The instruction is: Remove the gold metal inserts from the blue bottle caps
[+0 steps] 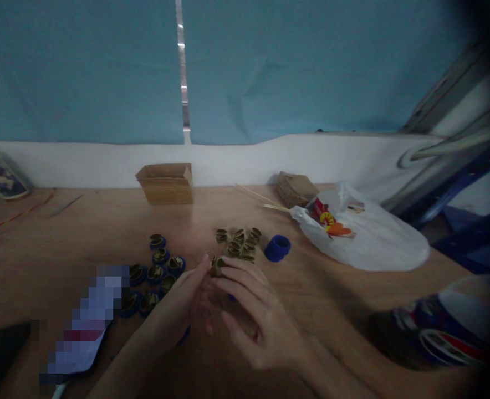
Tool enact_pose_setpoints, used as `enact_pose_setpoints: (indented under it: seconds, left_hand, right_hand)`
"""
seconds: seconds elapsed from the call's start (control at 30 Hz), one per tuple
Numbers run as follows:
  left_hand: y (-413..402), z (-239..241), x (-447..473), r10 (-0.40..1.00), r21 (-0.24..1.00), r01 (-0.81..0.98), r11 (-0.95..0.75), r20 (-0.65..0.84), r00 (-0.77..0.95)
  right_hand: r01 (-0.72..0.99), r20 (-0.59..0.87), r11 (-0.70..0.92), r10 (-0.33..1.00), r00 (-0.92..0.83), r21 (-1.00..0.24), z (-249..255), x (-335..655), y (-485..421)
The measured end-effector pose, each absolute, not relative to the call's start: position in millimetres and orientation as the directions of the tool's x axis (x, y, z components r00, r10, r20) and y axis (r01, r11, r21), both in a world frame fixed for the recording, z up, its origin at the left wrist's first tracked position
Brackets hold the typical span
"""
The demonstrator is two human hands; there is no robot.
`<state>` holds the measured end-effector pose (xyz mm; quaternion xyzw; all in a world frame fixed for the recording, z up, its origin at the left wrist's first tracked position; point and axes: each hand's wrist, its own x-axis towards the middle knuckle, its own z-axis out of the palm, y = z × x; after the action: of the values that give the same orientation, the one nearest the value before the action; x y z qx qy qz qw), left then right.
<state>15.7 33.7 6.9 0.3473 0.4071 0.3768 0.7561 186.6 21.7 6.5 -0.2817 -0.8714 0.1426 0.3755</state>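
Note:
My left hand (182,302) and my right hand (255,305) meet over the middle of the table. Between their fingertips is a small brass-coloured round piece (218,267), partly covered by the fingers. My left thumb presses at its left side, and my right fingers lie over its right side. Just beyond my hands stand several similar loose brass-coloured pieces (239,238). To the left, several more sit in blue rings (156,273). A blue cylindrical cup-like part (277,248) rests right of the loose pieces. Bits of blue show below my hands, mostly hidden.
At the back are an open cardboard box (168,185) and a brown paper packet (297,188). A white plastic bag (373,233) and a dark-labelled bottle (436,332) lie right. A blurred-out phone-like object (89,327) is left, and thin sticks (261,195) lie behind.

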Motion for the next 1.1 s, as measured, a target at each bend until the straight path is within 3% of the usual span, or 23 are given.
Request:
enact_pose_setpoints:
  seconds: [0.13,0.37,0.47,0.8,1.1]
  left_hand:
    - [33,2,16,0.87,0.817,-0.362,0.45,-0.308,0.386]
    - [38,-9,15,0.941,0.846,-0.442,0.298,-0.182,0.285]
    - [38,-16,17,0.959,0.883,-0.418,0.212,-0.106,0.263]
    - [31,-9,19,0.974,0.995,-0.09,-0.033,0.052,0.222]
    - [29,-10,24,0.988,0.993,-0.066,-0.1,0.108,0.114]
  right_hand:
    - [0.347,0.57,0.821,0.567,-0.595,-0.454,8,182,21]
    - [0.432,0.563,0.612,0.787,-0.253,-0.662,12,187,25]
    - [0.468,0.519,0.552,0.828,-0.211,-0.69,8,185,31]
    - [0.582,0.473,0.475,0.865,-0.17,-0.66,-2,183,37]
    - [0.643,0.483,0.473,0.857,-0.178,-0.602,-1,185,33]
